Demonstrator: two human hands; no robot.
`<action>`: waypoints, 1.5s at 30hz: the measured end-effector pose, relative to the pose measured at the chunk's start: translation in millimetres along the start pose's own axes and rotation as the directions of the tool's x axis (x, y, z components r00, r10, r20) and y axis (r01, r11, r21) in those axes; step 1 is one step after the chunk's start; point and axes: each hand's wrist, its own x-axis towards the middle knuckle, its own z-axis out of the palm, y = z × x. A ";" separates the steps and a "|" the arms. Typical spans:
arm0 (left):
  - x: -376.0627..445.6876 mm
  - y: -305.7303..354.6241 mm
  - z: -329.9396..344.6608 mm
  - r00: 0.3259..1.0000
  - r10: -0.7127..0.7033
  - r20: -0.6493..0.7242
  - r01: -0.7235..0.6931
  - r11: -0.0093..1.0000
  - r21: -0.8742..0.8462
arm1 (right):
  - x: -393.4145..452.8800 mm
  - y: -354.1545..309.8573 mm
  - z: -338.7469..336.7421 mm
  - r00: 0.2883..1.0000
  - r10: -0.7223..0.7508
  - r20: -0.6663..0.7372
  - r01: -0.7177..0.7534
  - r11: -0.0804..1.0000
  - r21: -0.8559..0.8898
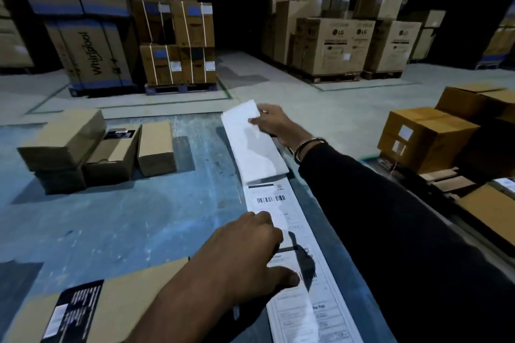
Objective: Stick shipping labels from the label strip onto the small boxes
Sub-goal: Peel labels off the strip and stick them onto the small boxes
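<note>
Just the one view here, a wide-angle head cam looking forward and down over a blue table [117, 220], close enough that both forearms reach in from the bottom edge and the near corner of the table gets cropped. It faces across the table's far edge into a warehouse floor [278, 86] with stacked cartons [334, 36] well back, and the edges bend and go dark like a fisheye. No second view, so nothing is shared.
</note>
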 end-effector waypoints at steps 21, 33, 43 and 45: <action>-5.1 -1.2 4.9 0.995 0.068 -0.069 -0.065 0.997 0.043 | -404.1 -21.3 -38.3 0.989 -0.128 0.073 0.143 0.954 -0.262; -60.9 27.1 25.7 0.890 0.241 -0.387 -0.289 0.955 -0.068 | -502.2 6.6 -4.1 0.974 -0.216 0.073 0.222 0.823 -0.522; -156.9 50.8 94.6 0.788 -0.182 -0.588 -0.043 0.937 -0.348 | -526.9 14.9 0.3 0.961 -0.274 -0.032 0.239 0.883 -0.405; -165.1 59.6 95.8 0.778 -0.193 -0.598 -0.051 0.929 -0.366 | -525.8 15.9 1.6 0.958 -0.282 -0.046 0.242 0.885 -0.398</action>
